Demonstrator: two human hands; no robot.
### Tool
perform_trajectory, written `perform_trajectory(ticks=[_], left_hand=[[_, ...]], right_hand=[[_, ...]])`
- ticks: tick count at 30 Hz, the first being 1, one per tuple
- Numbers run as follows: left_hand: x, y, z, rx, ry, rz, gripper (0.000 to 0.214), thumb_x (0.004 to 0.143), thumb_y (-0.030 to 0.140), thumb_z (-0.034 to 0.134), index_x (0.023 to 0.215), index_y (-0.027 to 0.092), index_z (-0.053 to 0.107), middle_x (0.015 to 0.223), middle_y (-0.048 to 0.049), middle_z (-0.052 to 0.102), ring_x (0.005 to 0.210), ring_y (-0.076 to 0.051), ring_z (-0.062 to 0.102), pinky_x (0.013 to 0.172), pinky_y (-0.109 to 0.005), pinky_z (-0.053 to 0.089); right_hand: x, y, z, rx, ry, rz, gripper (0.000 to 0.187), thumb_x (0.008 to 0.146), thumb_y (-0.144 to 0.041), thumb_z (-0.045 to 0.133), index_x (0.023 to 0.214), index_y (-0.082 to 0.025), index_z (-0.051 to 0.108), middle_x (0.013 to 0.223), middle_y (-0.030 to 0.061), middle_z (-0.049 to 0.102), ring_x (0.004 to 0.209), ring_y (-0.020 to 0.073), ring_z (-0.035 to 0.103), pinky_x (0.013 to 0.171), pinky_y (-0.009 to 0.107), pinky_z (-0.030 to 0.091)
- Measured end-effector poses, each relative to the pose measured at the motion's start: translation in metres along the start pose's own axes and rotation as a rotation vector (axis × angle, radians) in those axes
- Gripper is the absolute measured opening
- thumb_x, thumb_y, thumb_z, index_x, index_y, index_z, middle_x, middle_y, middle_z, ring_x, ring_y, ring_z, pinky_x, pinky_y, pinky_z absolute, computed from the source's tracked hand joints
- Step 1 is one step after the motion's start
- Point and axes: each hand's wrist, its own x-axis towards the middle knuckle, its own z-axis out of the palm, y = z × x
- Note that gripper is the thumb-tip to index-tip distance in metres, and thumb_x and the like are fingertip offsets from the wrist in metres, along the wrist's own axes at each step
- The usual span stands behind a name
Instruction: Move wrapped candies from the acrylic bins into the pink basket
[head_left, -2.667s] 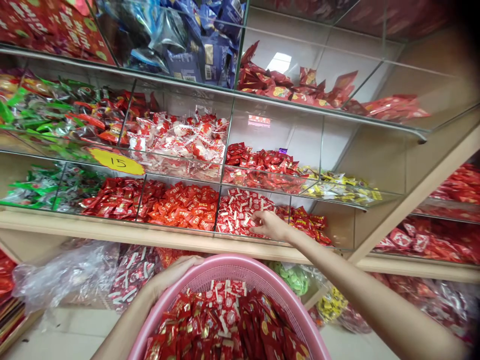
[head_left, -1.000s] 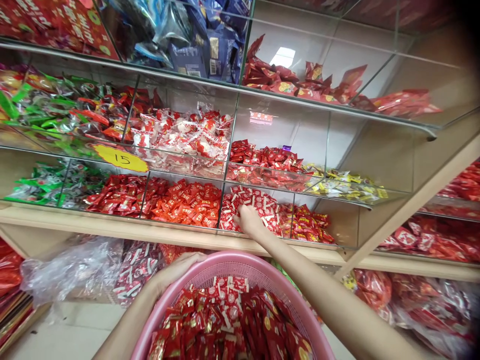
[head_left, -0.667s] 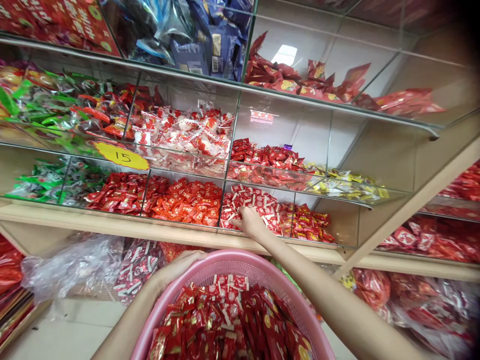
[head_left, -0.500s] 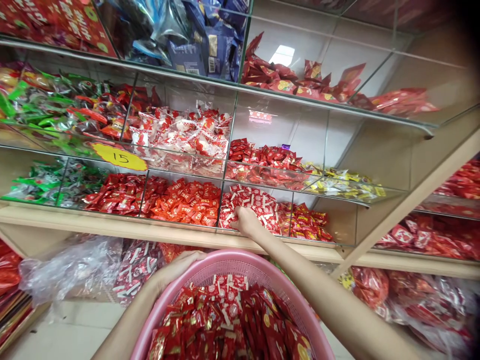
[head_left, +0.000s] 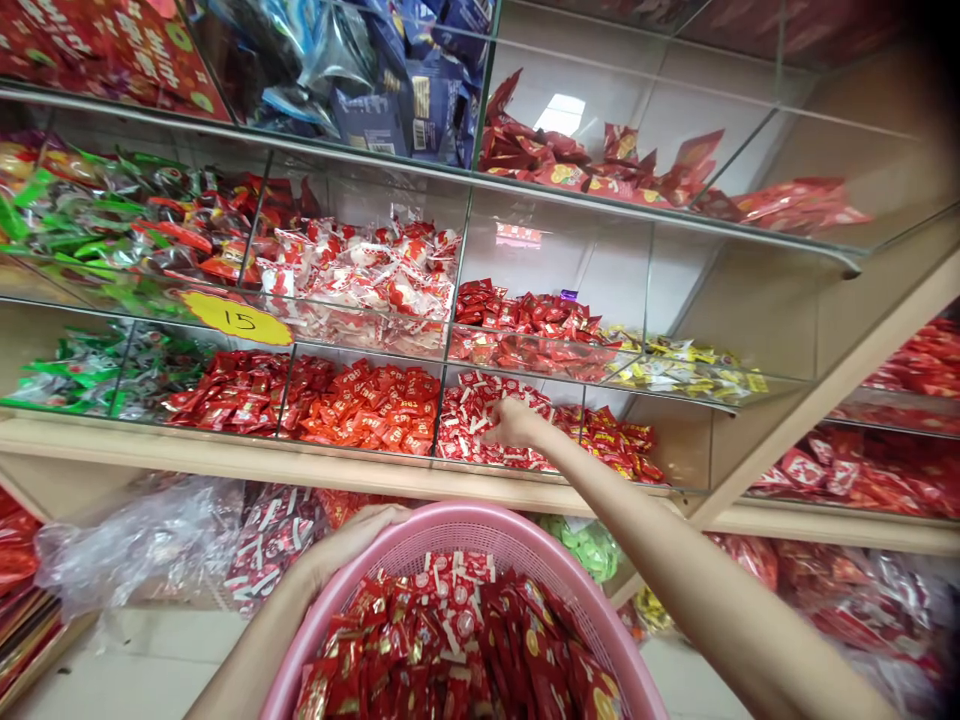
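Observation:
My left hand (head_left: 367, 535) is wrapped over the upper left rim of a pink plastic basket (head_left: 337, 610). Red wrapped candies (head_left: 382, 640) fill it, with several red-and-white ones (head_left: 457, 585) near the far side. My right hand (head_left: 519, 423) reaches over the basket into a shelf compartment of red-and-white wrapped candies (head_left: 469, 425). Its fingers are curled against the pile, and their tips are partly lost among the wrappers. Whether a candy is between them I cannot make out.
Clear dividers split the shelves. Beside my right hand lie orange-red candies (head_left: 375, 410) and red-yellow candies (head_left: 619, 440). A yellow tag (head_left: 236, 318) reads 15. The wooden shelf edge (head_left: 360, 470) runs above plastic bags (head_left: 150, 540); a slanted wooden post (head_left: 825, 390) stands right.
My right hand has shifted to the right and slightly up over the red-and-white candies. My left hand and the basket have stayed nearly still.

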Motion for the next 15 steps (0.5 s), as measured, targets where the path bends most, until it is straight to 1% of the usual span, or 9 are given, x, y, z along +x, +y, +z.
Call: perform_trajectory(ticks=[3,6,9,12,15], left_hand=[[0.001,0.0,0.001,-0.001,-0.018,0.017,0.038,0.072,0.04,0.046,0.096,0.017,0.064,0.102,-0.0004,0.063,0.105,-0.022,0.049,0.092,-0.026,0.034],[0.003,-0.002,0.001,-0.001,-0.005,0.003,0.037,0.072,0.04,0.046,0.096,0.017,0.064,0.102,-0.0009,0.063,0.106,-0.022,0.048,0.091,-0.026,0.034],[0.002,-0.002,0.001,-0.011,-0.013,0.007,0.039,0.072,0.04,0.046,0.098,0.016,0.063,0.104,-0.0011,0.062,0.106,-0.022,0.048,0.091,-0.026,0.034],[-0.001,0.0,0.0,-0.01,-0.01,0.012,0.04,0.073,0.041,0.046,0.1,0.016,0.062,0.104,-0.0011,0.062,0.105,-0.022,0.048,0.091,-0.026,0.035],[-0.002,0.0,0.0,0.013,-0.003,0.008,0.039,0.073,0.04,0.046,0.099,0.017,0.063,0.105,-0.0011,0.061,0.105,-0.022,0.048,0.092,-0.027,0.035]], right_hand=[[-0.005,0.001,-0.003,-0.001,-0.113,0.057,0.019,0.055,-0.028,0.07,0.06,-0.015,0.057,0.056,0.0037,0.055,0.06,0.0157,0.054,0.05,0.024,0.039],[-0.008,-0.002,0.002,0.005,-0.169,0.079,0.024,0.053,-0.033,0.072,0.058,-0.015,0.057,0.053,0.0036,0.055,0.057,0.016,0.055,0.049,0.025,0.04],[-0.007,-0.006,0.008,-0.01,-0.148,0.085,0.029,0.051,-0.037,0.072,0.063,-0.014,0.06,0.063,0.0061,0.059,0.064,0.0174,0.057,0.052,0.024,0.042],[-0.006,-0.006,0.014,-0.038,-0.097,0.075,0.036,0.049,-0.036,0.073,0.072,-0.012,0.061,0.077,0.0096,0.062,0.074,0.0196,0.058,0.057,0.024,0.043],[-0.004,-0.003,0.019,-0.037,-0.073,0.058,0.036,0.049,-0.035,0.073,0.074,-0.012,0.062,0.081,0.0105,0.062,0.076,0.0199,0.058,0.057,0.024,0.043]])
